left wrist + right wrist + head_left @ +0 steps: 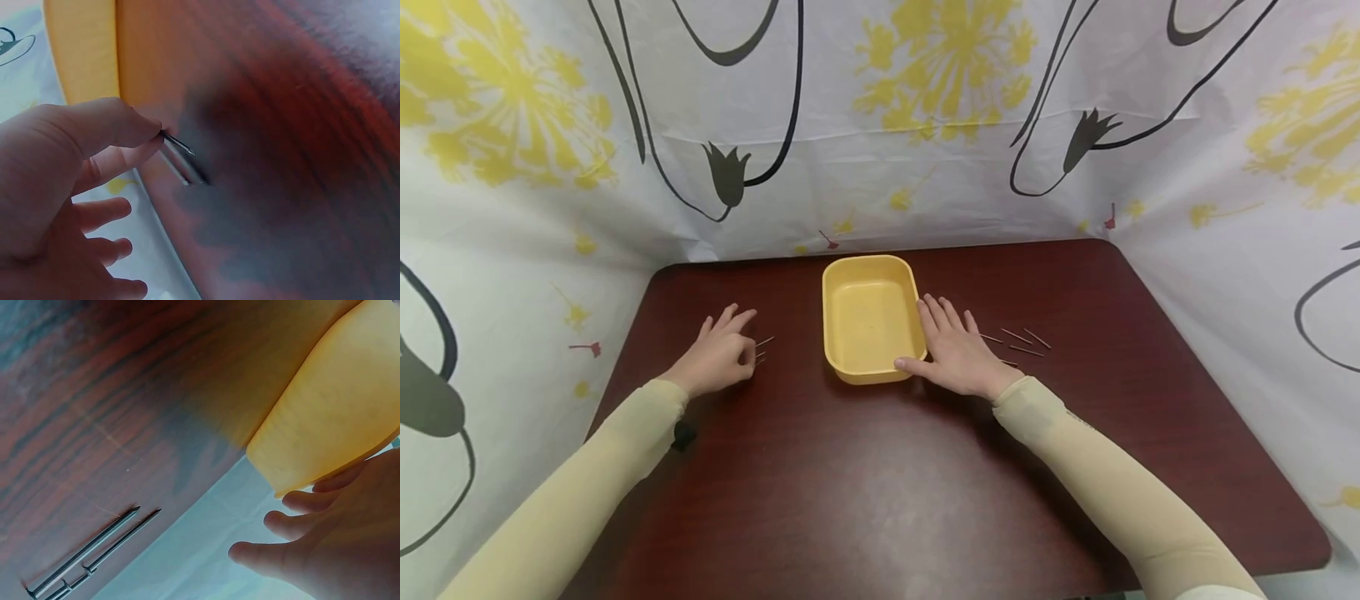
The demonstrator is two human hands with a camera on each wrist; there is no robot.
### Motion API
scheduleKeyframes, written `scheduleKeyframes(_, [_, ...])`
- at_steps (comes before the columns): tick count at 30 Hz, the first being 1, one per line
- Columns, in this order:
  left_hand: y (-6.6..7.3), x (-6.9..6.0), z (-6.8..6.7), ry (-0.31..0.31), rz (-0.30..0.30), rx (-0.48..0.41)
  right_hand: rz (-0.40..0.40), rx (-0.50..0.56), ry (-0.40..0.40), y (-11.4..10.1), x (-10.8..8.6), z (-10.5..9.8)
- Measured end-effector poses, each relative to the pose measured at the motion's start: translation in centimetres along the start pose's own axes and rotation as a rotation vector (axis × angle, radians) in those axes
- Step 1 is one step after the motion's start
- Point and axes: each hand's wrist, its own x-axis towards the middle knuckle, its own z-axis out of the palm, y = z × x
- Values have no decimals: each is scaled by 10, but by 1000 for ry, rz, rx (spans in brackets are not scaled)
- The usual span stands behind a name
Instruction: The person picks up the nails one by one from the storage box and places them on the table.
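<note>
My left hand (pixel 718 357) is at the left of the table, pinching a nail (pixel 180 144) between thumb and index finger, the other fingers spread. Just beneath that nail, in the left wrist view, lies another thin nail (pixel 175 165), partly blurred. A yellow plastic tray (pixel 868 377) with rounded corners sits in the middle, its inside bare. Against its right side rests my right hand (pixel 958 357), fingers straight, the thumb on the near rim corner. Several loose nails (pixel 1026 351) lie right of that hand; some of these nails (pixel 84 553) show in the right wrist view.
The dark red wooden table (pixel 865 500) has rounded corners. A white cloth (pixel 887 200) with yellow flowers and grey stems hangs behind it and at both sides. A small black object (pixel 683 435) shows under the left wrist.
</note>
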Motion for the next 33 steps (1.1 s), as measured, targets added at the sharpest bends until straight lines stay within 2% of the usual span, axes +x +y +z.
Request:
scheduleKeyframes(11, [-5, 5, 10, -22, -34, 14, -2, 10, 4, 0, 1, 2])
scheduleKeyframes(20, [-3, 2, 15, 4, -53, -9, 10, 9, -13, 1, -3, 0])
scheduleKeyframes(27, [1, -1, 9, 138, -82, -30, 8, 22, 9, -1, -4, -4])
scheduleKeyframes(30, [9, 1, 4, 194, -101, -37, -2, 31, 27, -3, -3, -9])
scheduleKeyframes(33, [24, 6, -1, 274, -111, -42, -14, 16, 42, -6, -2, -15])
